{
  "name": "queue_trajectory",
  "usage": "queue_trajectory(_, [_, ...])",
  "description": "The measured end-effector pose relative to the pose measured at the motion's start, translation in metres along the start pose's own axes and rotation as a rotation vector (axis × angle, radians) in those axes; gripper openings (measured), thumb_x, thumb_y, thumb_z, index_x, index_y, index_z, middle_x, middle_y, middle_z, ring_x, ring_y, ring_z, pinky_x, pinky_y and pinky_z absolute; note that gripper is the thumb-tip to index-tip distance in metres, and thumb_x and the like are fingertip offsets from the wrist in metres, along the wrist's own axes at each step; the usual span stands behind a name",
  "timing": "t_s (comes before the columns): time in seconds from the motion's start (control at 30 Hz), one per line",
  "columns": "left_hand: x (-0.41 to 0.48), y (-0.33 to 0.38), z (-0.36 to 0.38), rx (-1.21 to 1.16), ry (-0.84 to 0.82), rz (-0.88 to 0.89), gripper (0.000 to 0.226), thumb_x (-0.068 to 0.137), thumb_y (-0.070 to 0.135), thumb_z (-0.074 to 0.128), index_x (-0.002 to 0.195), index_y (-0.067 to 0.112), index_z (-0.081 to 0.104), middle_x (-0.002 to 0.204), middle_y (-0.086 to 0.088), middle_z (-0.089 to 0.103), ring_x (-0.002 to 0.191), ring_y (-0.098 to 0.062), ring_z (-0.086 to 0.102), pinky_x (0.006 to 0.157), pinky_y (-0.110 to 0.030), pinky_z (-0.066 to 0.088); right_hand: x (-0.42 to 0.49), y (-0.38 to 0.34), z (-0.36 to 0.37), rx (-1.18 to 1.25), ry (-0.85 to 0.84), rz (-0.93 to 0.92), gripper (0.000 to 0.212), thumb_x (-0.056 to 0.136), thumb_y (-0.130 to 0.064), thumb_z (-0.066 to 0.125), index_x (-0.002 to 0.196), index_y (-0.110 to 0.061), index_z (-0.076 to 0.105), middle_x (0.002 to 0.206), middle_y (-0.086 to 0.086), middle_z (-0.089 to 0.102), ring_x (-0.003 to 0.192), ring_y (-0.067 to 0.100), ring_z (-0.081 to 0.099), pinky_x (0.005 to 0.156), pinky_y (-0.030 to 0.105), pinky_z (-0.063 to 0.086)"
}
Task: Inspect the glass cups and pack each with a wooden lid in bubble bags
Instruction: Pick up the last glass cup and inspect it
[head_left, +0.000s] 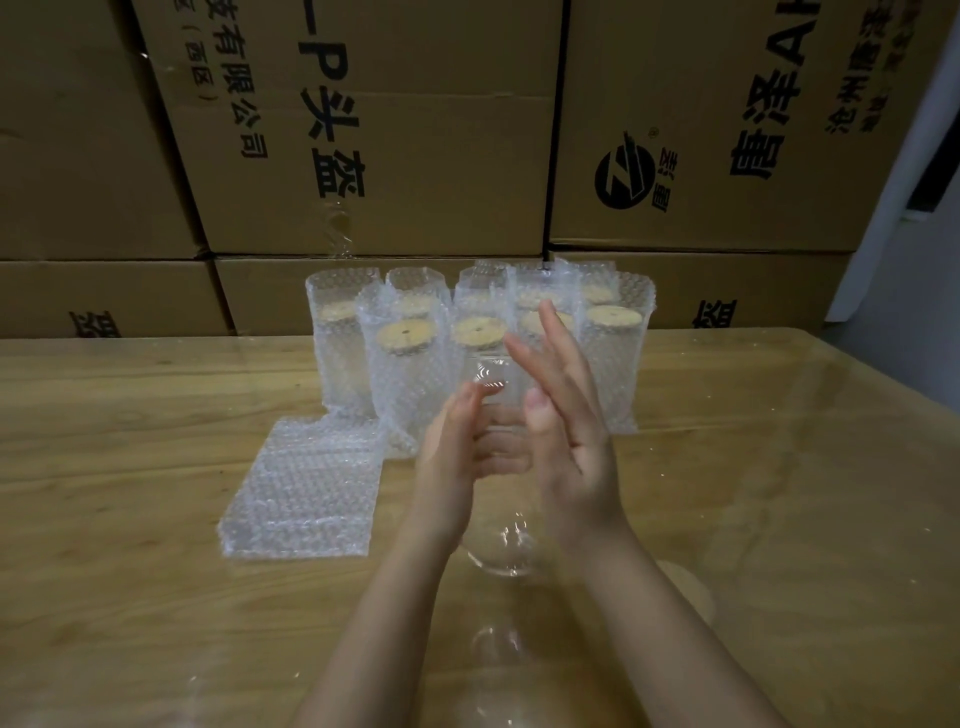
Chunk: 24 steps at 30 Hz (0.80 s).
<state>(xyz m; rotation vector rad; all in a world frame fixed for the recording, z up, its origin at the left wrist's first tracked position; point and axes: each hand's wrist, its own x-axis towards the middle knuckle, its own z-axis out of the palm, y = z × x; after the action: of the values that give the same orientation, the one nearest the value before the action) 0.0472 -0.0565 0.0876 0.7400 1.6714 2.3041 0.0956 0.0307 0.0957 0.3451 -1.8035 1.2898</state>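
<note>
A clear glass cup (501, 540) is held above the wooden table (779, 467), tilted with one end toward me and the other toward the packed cups. My left hand (452, 462) grips it from the left; its fingers show through the glass and its thumb lies on top. My right hand (566, 431) rests flat against the cup's right side with straight fingers. Behind the hands stand several packed cups (405, 374) in bubble bags, each with a round wooden lid (406, 332) on top. A flat stack of empty bubble bags (304, 483) lies to the left.
Stacked cardboard boxes (363, 156) form a wall behind the table. A faint round shape, possibly a wooden lid (683, 590), lies on the table by my right forearm. The table has a glossy transparent cover that shows reflections.
</note>
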Motion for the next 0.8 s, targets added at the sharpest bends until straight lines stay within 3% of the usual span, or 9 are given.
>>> queue_trajectory(0.07, [-0.001, 0.002, 0.0, -0.004, 0.086, 0.143, 0.062, 0.065, 0.072, 0.057, 0.102, 0.024, 0.066, 0.084, -0.005, 0.073, 0.071, -0.017, 0.07, 0.057, -0.024, 0.052, -0.003, 0.001, 0.005, 0.088, -0.058, 0.102, 0.044, 0.095, -0.049, 0.038, 0.138, -0.042, 0.036, 0.153, -0.011, 0.03, 0.139, 0.003, 0.031, 0.11, 0.019, 0.032])
queue_trajectory(0.13, [-0.002, 0.001, -0.001, 0.008, 0.189, 0.282, 0.08, 0.06, 0.083, 0.059, 0.109, 0.02, 0.058, 0.089, -0.004, 0.072, 0.076, -0.018, 0.07, 0.063, -0.025, 0.054, -0.008, 0.002, 0.013, 0.229, -0.036, 0.313, 0.058, 0.085, -0.072, 0.034, 0.139, -0.048, 0.032, 0.147, -0.015, 0.042, 0.131, 0.0, 0.043, 0.106, 0.02, 0.038])
queue_trajectory(0.17, [-0.003, 0.0, -0.002, 0.032, 0.227, 0.351, 0.085, 0.06, 0.085, 0.057, 0.114, 0.019, 0.055, 0.095, -0.006, 0.071, 0.081, -0.021, 0.07, 0.068, -0.028, 0.055, -0.011, 0.003, 0.018, 0.263, 0.011, 0.419, 0.057, 0.086, -0.072, 0.031, 0.136, -0.046, 0.038, 0.141, -0.011, 0.05, 0.124, 0.001, 0.051, 0.101, 0.021, 0.043])
queue_trajectory(0.27, [-0.006, -0.005, -0.004, 0.119, 0.294, 0.543, 0.079, 0.072, 0.081, 0.051, 0.122, 0.02, 0.05, 0.102, -0.001, 0.068, 0.092, -0.026, 0.067, 0.081, -0.038, 0.054, -0.014, 0.006, 0.028, 0.345, 0.126, 0.751, 0.04, 0.098, -0.048, 0.03, 0.114, -0.032, 0.062, 0.118, -0.004, 0.067, 0.101, 0.009, 0.066, 0.078, 0.026, 0.054])
queue_trajectory(0.37, [-0.007, -0.005, -0.007, 0.197, 0.362, 0.706, 0.078, 0.083, 0.074, 0.045, 0.127, 0.01, 0.045, 0.108, -0.005, 0.065, 0.096, -0.036, 0.064, 0.082, -0.043, 0.053, -0.006, 0.003, 0.027, 0.549, 0.122, 1.014, 0.036, 0.097, -0.034, 0.036, 0.1, -0.014, 0.066, 0.103, 0.002, 0.07, 0.071, 0.013, 0.067, 0.053, 0.023, 0.051])
queue_trajectory(0.5, [-0.004, -0.005, -0.009, 0.243, 0.354, 0.85, 0.072, 0.088, 0.07, 0.04, 0.131, 0.012, 0.042, 0.11, -0.017, 0.06, 0.096, -0.031, 0.065, 0.079, -0.05, 0.053, 0.004, -0.003, 0.016, 0.544, -0.007, 1.08, 0.035, 0.098, -0.031, 0.032, 0.099, -0.009, 0.06, 0.075, 0.001, 0.072, 0.057, 0.014, 0.065, 0.057, 0.028, 0.053])
queue_trajectory(0.67, [-0.003, -0.008, -0.009, 0.316, 0.31, 0.881, 0.076, 0.09, 0.068, 0.04, 0.132, 0.004, 0.039, 0.111, -0.012, 0.059, 0.097, -0.028, 0.065, 0.075, -0.059, 0.052, 0.007, -0.005, 0.003, 0.383, -0.201, 1.117, 0.052, 0.102, -0.038, 0.024, 0.114, -0.004, 0.062, 0.107, 0.019, 0.07, 0.085, 0.028, 0.067, 0.066, 0.036, 0.058])
queue_trajectory(0.8, [-0.003, -0.013, -0.012, 0.368, 0.258, 0.821, 0.078, 0.089, 0.069, 0.04, 0.132, 0.004, 0.04, 0.11, -0.016, 0.061, 0.095, -0.027, 0.066, 0.078, -0.051, 0.054, 0.007, -0.001, -0.007, 0.311, -0.309, 1.119, 0.051, 0.103, -0.037, 0.025, 0.112, -0.004, 0.063, 0.105, 0.021, 0.07, 0.085, 0.036, 0.069, 0.064, 0.036, 0.06])
